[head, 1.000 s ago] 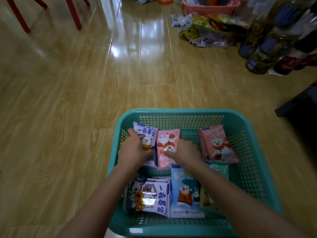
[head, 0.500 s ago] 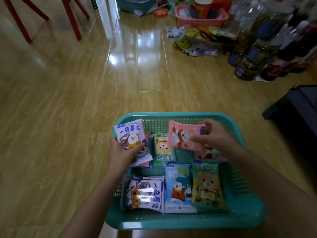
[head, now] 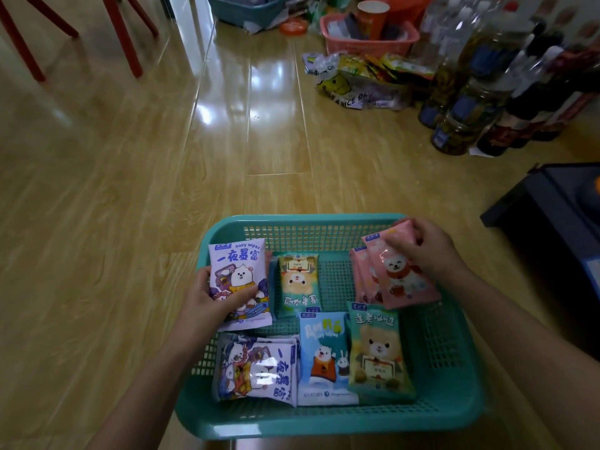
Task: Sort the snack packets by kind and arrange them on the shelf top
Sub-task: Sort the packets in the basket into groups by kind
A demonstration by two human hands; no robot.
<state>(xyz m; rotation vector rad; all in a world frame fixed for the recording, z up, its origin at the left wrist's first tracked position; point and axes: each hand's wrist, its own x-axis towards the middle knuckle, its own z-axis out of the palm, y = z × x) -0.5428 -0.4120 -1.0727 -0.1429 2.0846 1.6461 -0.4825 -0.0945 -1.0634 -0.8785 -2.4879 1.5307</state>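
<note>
A teal mesh basket sits on the wooden floor and holds several packets. My left hand grips a lilac packet upright over the basket's left side. My right hand pinches the top of a pink packet that lies on other pink packets at the basket's right. Two green bear packets, a blue packet and a lilac stack lie inside.
Bottles and loose snack bags crowd the far right floor, behind them a pink basket and another teal basket. A dark box stands right of the basket. Red chair legs at far left.
My right hand carried the pink packet rightward and set it on the pink pile. The left hand keeps holding the lilac packet, slightly raised. The view tilted up.
</note>
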